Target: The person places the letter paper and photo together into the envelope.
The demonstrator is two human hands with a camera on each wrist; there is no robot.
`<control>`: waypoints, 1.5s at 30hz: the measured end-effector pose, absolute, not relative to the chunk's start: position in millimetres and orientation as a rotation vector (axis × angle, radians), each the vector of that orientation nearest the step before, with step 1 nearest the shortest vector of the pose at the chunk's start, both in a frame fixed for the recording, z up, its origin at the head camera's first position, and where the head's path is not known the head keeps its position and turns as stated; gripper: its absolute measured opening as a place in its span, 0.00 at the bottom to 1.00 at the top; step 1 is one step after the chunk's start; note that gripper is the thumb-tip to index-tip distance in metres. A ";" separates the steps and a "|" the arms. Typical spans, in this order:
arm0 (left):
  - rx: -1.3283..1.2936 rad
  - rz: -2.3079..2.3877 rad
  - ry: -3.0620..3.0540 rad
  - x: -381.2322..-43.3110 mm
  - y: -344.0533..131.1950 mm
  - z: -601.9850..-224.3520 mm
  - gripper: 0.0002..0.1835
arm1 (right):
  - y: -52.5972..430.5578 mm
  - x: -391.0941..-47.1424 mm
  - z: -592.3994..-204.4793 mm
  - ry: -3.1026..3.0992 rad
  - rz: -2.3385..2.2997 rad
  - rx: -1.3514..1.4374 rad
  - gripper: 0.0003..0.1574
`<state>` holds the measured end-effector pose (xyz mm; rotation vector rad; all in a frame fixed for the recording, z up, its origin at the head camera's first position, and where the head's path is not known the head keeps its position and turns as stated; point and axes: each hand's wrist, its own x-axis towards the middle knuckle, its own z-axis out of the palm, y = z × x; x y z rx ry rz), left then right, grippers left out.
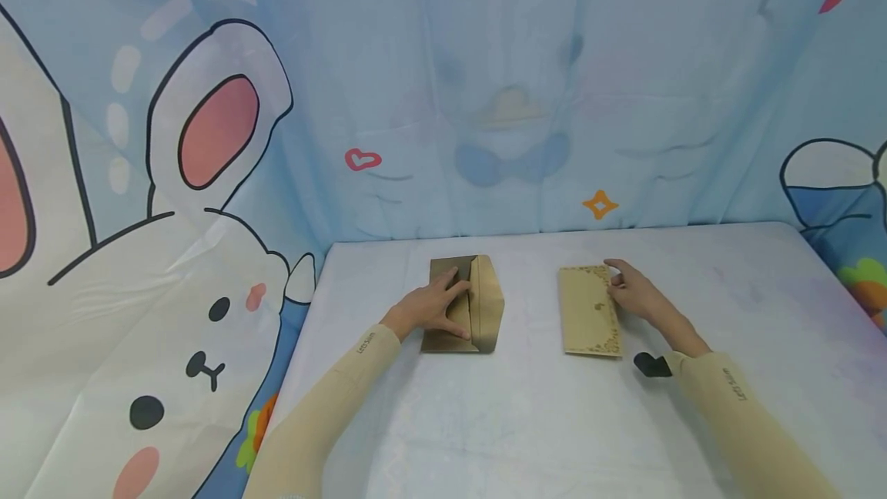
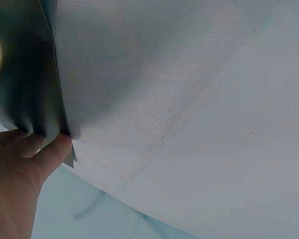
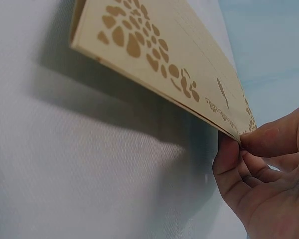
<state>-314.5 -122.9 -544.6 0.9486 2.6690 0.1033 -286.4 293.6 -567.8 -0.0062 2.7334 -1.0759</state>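
Observation:
A gold envelope [image 1: 489,303] lies on the table with its flap folded out to the right. My left hand [image 1: 431,306] rests on its body, fingers spread and the thumb near the flap crease. In the left wrist view the fingertips of that hand [image 2: 27,159] touch the dark, shiny envelope [image 2: 45,84]. To the right is a cream folded card [image 1: 585,310] with a brown floral pattern at its corners. My right hand [image 1: 636,295] pinches the card's right edge between thumb and fingers. That edge is lifted off the table in the right wrist view, with a shadow below.
Both things are on a white-covered table [image 1: 513,422]. Behind it hangs a blue curtain [image 1: 513,83] with cartoon prints, and a large printed rabbit [image 1: 173,314] fills the left side. A black piece [image 1: 652,364] shows at the right cuff.

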 end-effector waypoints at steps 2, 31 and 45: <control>0.952 0.105 2.670 -314.7 -122.9 -544.8 0.55 | 292.9 -287.8 -569.1 2.738 -1.077 -0.022 0.40; 0.947 0.067 2.685 -317.0 -122.9 -550.3 0.55 | 252.8 -294.8 -568.9 2.734 -1.117 -0.088 0.40; 0.957 0.082 2.675 -318.4 -123.5 -549.2 0.56 | 221.9 -302.2 -560.6 2.685 -1.187 -0.123 0.40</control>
